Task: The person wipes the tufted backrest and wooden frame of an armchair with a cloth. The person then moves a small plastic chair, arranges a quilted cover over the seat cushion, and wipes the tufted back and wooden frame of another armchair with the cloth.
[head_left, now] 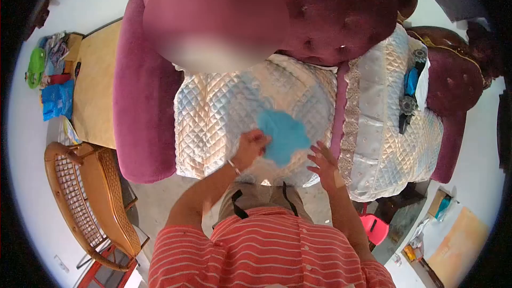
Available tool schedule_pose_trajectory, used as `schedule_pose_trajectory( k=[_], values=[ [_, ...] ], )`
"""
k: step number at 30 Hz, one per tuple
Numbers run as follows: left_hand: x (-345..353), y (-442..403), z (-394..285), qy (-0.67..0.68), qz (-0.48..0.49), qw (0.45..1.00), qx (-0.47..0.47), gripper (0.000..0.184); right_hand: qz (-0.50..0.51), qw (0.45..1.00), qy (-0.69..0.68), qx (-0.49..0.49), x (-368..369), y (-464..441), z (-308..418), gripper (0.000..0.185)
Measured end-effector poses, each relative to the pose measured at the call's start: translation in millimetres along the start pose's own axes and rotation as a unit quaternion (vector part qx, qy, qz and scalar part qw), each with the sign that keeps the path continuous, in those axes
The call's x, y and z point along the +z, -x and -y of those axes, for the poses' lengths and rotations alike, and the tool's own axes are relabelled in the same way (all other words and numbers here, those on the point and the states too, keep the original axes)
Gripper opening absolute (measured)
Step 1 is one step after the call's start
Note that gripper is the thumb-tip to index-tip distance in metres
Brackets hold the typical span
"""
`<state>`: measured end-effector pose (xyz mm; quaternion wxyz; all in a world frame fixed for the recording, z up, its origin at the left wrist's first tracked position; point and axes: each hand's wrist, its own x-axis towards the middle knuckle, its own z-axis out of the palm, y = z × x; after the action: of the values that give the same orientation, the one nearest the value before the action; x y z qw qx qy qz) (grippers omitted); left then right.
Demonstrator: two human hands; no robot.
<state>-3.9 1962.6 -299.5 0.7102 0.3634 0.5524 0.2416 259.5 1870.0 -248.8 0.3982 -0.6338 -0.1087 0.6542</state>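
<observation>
A light blue cloth (282, 137), crumpled and uneven at its edges, is in front of my body, over the quilted cover (205, 122) of the sofa seat. My left hand (253, 147) pinches the cloth's left edge, its fingers closed. At the cloth's right side is my right hand (323, 164), fingers spread apart; whether a fingertip touches the cloth's edge is unclear. Motion softens the cloth's outline a little.
The purple sofa (144, 96) spans the view, with a second quilted cover (394, 138) at right bearing a blue and black object (410, 82). A wooden table (96, 82) and a wicker chair (96, 202) stand left; a pink stool (375, 228) is at lower right.
</observation>
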Motion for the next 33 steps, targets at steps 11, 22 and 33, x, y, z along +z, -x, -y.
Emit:
schedule_pose_trajectory(
  k=[11,22,33],
  values=[
    [-138.5,-89.1,48.5,-0.384,-0.324,0.846,0.181,0.057,0.029,0.995,0.086,0.033,-15.8,-17.5,-28.4,0.053],
    [-167.1,-150.6,9.5,-0.562,-0.073,0.811,0.144,0.037,-0.031,0.992,0.086,0.082,-26.9,-1.7,-49.2,0.049],
    [-129.9,-71.9,22.6,-0.538,0.002,0.839,0.086,0.055,0.041,0.994,0.097,0.038,-17.0,-21.5,-25.5,0.053]
  ],
)
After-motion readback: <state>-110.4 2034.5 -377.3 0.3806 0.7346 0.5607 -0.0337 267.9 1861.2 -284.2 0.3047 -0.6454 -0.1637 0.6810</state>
